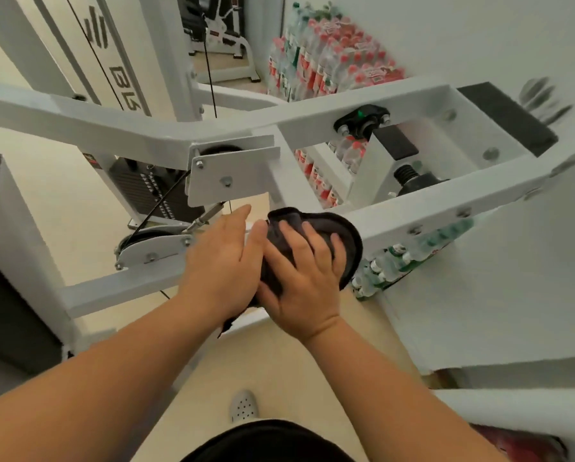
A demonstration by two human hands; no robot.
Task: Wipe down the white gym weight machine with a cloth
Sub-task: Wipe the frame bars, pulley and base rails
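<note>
Wiping step judged under way: right hand [302, 278], fingers spread flat, presses the dark grey cloth [344, 236] on the white steel weight machine's [446, 201] near beam, left hand [226, 258] flat alongside; next, sweep along the beam.

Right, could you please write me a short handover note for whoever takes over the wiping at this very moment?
Left hand: open, fingers straight, lying against the near end of the cloth.
Right hand: open, fingers spread, pressing the cloth onto the white machine frame.
Cloth: dark, bunched over the frame's near bar, with a corner hanging below the left wrist.
Done: this bar is being wiped. One picture cannot show which parts are already clean.
Left: probably the upper bars, the pulley plate and the rest of the machine.
</note>
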